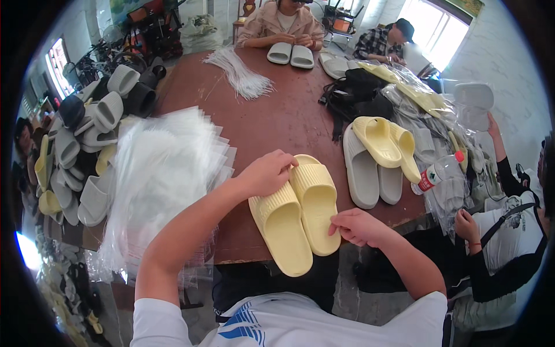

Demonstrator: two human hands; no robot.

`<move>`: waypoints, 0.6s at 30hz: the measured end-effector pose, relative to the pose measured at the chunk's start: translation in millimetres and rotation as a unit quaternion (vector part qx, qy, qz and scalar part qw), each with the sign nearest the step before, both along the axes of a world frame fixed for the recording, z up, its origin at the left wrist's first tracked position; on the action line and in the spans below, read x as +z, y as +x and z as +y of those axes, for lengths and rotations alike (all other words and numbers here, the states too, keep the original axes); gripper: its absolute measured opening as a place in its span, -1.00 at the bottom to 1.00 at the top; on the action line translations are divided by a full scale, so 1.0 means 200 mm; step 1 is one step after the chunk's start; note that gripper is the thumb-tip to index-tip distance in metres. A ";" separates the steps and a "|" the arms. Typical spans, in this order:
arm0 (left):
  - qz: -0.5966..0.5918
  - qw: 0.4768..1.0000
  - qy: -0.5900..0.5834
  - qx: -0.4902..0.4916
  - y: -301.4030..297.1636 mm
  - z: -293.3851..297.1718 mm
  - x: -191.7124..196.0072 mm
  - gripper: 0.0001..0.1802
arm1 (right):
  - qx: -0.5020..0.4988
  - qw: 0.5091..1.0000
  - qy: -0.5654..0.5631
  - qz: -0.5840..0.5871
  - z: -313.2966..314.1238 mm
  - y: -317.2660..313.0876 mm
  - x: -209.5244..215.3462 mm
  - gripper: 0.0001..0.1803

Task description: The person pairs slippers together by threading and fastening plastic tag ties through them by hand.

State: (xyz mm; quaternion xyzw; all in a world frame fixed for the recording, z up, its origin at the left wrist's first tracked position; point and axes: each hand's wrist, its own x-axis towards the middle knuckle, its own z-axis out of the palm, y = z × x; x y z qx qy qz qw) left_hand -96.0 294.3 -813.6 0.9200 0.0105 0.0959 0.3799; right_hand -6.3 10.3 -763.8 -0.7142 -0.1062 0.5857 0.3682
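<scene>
Two pale yellow slide sandals (300,211) lie side by side on the brown table (277,115), heels hanging over its near edge. My left hand (267,172) rests on the toe end of the left sandal, fingers curled over its ribbed strap. My right hand (358,226) pinches the outer edge of the right sandal near its heel.
A thick stack of clear plastic bags (165,173) lies at my left. Grey and yellow sandals (378,153) sit to the right beside a plastic bottle (436,172). A heap of grey, black and yellow sandals (87,150) is piled far left. White ties (240,75) lie further back. Other people sit around the table.
</scene>
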 end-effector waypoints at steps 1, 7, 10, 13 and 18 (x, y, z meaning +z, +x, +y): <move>0.011 1.000 -0.010 0.004 0.00 -0.02 0.01 -0.74 | 0.023 0.999 -0.007 -0.032 0.01 0.00 0.00 -0.63; -0.024 0.997 0.052 -0.049 0.08 0.01 0.01 -0.76 | 0.087 0.986 -0.026 -0.138 0.15 0.02 0.02 -0.65; -0.062 0.991 0.091 -0.070 0.15 0.00 0.03 -0.78 | 0.079 0.989 -0.026 -0.124 0.20 0.04 -0.04 -0.66; -0.002 0.968 0.188 -0.167 0.19 0.00 0.08 -0.82 | 0.068 0.991 -0.028 -0.115 0.21 0.03 -0.04 -0.66; 0.039 0.956 0.231 -0.177 0.17 0.02 0.18 -0.86 | 0.042 0.994 -0.016 -0.102 0.20 0.03 -0.04 -0.67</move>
